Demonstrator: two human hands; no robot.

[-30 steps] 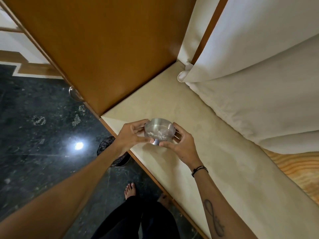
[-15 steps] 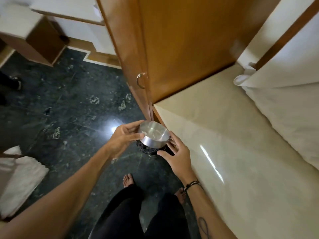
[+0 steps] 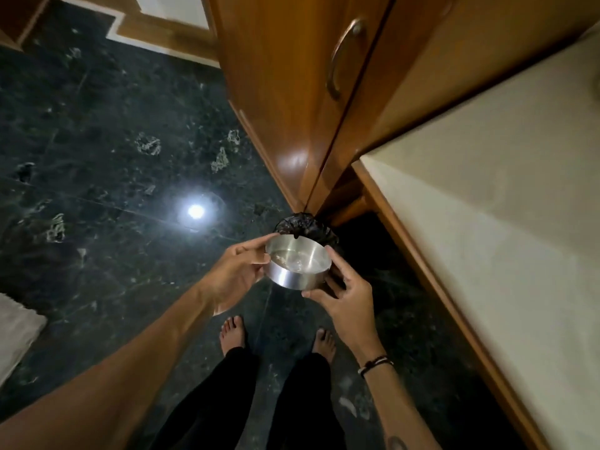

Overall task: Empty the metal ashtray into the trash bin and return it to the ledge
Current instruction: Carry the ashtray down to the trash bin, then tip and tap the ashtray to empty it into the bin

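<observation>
A round metal ashtray point(image 3: 298, 267) is being held in the air by both hands, above a dark green marble floor point(image 3: 107, 164). The left hand point(image 3: 236, 277) is gripping its left wall, fingers curled along the rim; the right hand point(image 3: 344, 295) is clasping its right side and underside. Pale ash is lying inside — the ashtray is being kept roughly level. Directly beyond it, a trash bin point(image 3: 303, 226) lined with a black bag is standing on the floor beside a wooden cabinet point(image 3: 292, 92). A cream ledge point(image 3: 503, 206) is seen at right. Bare feet point(image 3: 232, 331) are planted below.
</observation>
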